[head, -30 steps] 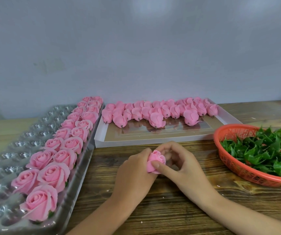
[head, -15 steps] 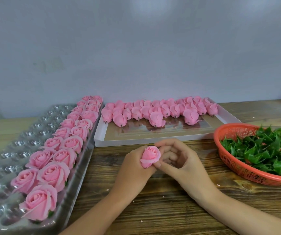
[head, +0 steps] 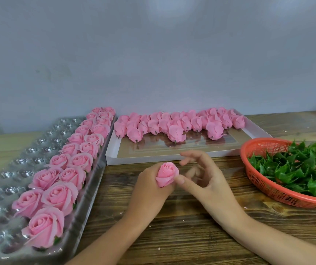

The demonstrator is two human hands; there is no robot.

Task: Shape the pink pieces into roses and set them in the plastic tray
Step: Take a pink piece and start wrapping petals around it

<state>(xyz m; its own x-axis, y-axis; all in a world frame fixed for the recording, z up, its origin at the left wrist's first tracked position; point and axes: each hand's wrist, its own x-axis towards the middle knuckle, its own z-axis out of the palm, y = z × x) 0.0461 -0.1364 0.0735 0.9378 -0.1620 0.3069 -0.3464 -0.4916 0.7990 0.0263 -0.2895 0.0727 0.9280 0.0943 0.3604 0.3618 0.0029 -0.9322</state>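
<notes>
The plastic tray point(head: 6, 175) runs off the left and bottom edges of the frame, and the orange basket point(head: 264, 186) is cut by the right edge. The base of the pink bud point(head: 166, 174) is buried in the left hand point(head: 151, 183), whose fingers hide behind the bud and the back of the hand. The middle fingers point(head: 191, 172) of the right hand point(head: 210, 182) are smeared by blur. A dark thing at the far right edge is too small to tell.

The tray is clear, glossy plastic with rows of round ribbed cups. Its two right-hand columns hold finished roses point(head: 57, 194), soft and matte with layered, opened petals. At upper centre a flat white box point(head: 130, 159) holds unshaped pink pieces point(head: 174, 133), closed teardrop shapes with short dark stubs, crowded along its far side. The basket is a plastic mesh full of shiny, jagged green leaves point(head: 296, 169). The wooden table point(head: 182, 232) is dark and coarse-grained.

At lower centre, above the table, the left hand grips the bud upright from below, the spiralled top showing. The right hand is just beside it, palm towards it, fingers spread and loosely bent, holding nothing. Its thumb point(head: 181, 181) tip touches the bud's lower right side.
</notes>
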